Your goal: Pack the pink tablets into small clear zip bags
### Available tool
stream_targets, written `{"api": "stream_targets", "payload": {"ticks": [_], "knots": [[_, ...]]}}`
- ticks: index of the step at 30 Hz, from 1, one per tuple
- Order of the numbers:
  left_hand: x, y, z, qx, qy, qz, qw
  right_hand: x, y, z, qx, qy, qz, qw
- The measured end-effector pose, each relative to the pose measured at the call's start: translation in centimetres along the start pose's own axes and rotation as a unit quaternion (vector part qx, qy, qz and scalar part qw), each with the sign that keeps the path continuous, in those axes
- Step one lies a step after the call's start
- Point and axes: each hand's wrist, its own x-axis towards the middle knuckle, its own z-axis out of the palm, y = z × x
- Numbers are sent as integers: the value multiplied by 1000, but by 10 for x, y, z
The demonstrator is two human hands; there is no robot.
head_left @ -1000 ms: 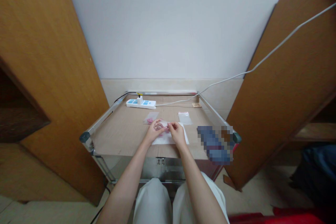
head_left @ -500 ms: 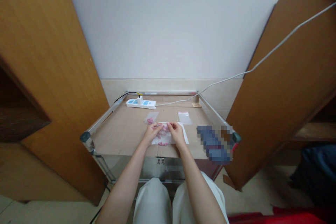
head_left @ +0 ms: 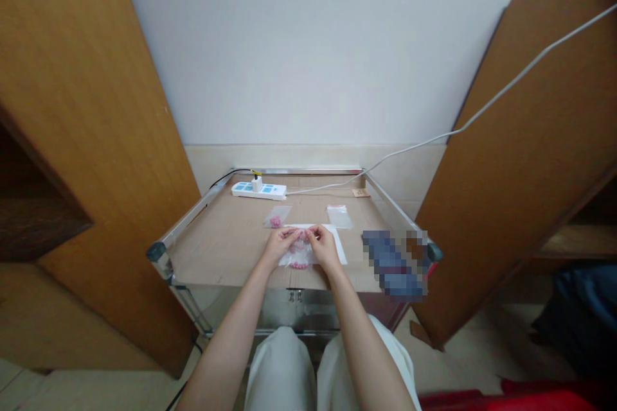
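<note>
My left hand (head_left: 281, 245) and my right hand (head_left: 322, 246) meet close together, pinching the top of a clear plastic bag (head_left: 307, 258). Pink beads show through the bag between my fingers. A curved row of pink beads (head_left: 299, 265) lies at the bag's lower end, and I cannot tell whether it is inside. Beneath my hands is a white sheet (head_left: 339, 249). Beyond my left hand lies another clear bag with pink beads (head_left: 276, 221). A flat clear zip bag (head_left: 340, 217) rests beyond my right hand.
A white power strip (head_left: 259, 191) with a plug stands at the back of the cardboard-covered table (head_left: 207, 244); its white cable (head_left: 400, 152) runs up to the right. A blurred-out dark blue item (head_left: 393, 263) lies at the right. Metal rails edge the table, with wooden panels on both sides.
My fingertips have shifted slightly along the bag's top and come a little closer together. The bag and the beads at its lower end have moved slightly; other things stay put.
</note>
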Motion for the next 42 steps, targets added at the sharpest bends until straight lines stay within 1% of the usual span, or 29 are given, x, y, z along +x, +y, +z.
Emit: {"api": "stream_targets", "payload": {"ticks": [3,8,12,16,19,24,29,34,39,42], "knots": [[2,-2,0,4,11,0,1000,0,-1,1,-1,3,6,1000],[3,-2,1,-8,27,-21,999,0,1,0,-6,26,11,1000],[2,0,1,-3,42,-11,999,0,1,-1,-8,39,16,999],[2,1,1,-7,51,-7,999,0,1,-1,-7,37,21,999],[1,2,0,-12,46,-10,999,1,4,-2,4,24,20,999],[1,2,-2,-28,34,-25,999,1,8,-4,25,-16,22,999],[0,2,-1,-9,3,6,1000,0,5,-5,52,-41,18,998],[-1,2,-1,0,6,11,1000,-3,-1,-3,30,-40,3,999],[2,-4,-2,9,14,8,1000,-5,0,2,10,-24,4,1000],[4,-8,-3,18,10,14,1000,-5,2,3,8,-26,5,1000]]}}
